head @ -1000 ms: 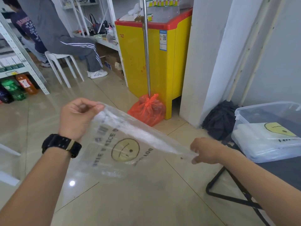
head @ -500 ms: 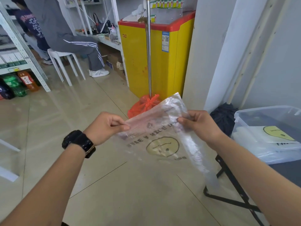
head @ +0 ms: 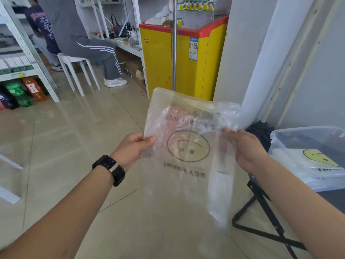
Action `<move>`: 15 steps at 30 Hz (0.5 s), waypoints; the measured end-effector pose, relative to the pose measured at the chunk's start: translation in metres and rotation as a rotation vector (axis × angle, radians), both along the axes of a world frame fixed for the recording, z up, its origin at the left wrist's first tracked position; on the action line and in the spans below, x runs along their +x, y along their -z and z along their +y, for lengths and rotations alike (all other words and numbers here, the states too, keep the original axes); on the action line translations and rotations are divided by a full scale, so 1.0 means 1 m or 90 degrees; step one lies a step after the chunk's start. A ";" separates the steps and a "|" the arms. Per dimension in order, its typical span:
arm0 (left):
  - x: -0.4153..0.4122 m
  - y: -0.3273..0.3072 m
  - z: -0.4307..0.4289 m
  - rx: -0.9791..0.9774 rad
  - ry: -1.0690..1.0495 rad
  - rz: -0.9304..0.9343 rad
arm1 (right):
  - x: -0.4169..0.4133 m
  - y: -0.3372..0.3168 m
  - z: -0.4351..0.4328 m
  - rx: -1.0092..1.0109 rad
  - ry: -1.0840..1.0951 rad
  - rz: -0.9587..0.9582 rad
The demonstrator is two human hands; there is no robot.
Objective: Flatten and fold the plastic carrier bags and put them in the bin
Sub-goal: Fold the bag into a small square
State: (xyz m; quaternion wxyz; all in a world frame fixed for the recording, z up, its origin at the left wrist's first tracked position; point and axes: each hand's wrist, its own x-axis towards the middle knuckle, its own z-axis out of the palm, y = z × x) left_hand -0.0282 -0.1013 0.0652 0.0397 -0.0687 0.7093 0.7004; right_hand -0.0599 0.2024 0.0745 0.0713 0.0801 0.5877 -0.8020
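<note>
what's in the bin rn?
The bin holds flat folded bags, the top one showing a yellow smiley. How many lie beneath is hidden, and the bin's right side is out of frame.

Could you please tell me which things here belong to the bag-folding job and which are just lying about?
Job: bag, held by left hand and right hand; bin; folded bags in it.
Lying about: freezer, pole, chair, bottles.
</note>
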 end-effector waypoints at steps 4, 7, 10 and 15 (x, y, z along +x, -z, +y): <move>-0.002 -0.004 -0.004 0.085 -0.087 0.009 | 0.008 0.006 -0.004 0.229 -0.146 -0.034; -0.003 -0.004 -0.012 0.048 -0.130 0.002 | 0.010 0.008 -0.007 0.234 -0.136 -0.026; -0.002 -0.009 -0.021 0.027 -0.117 0.009 | 0.007 0.005 -0.003 0.243 -0.077 -0.002; 0.009 -0.019 -0.027 -0.005 0.051 0.005 | 0.005 0.007 0.001 0.224 -0.046 0.028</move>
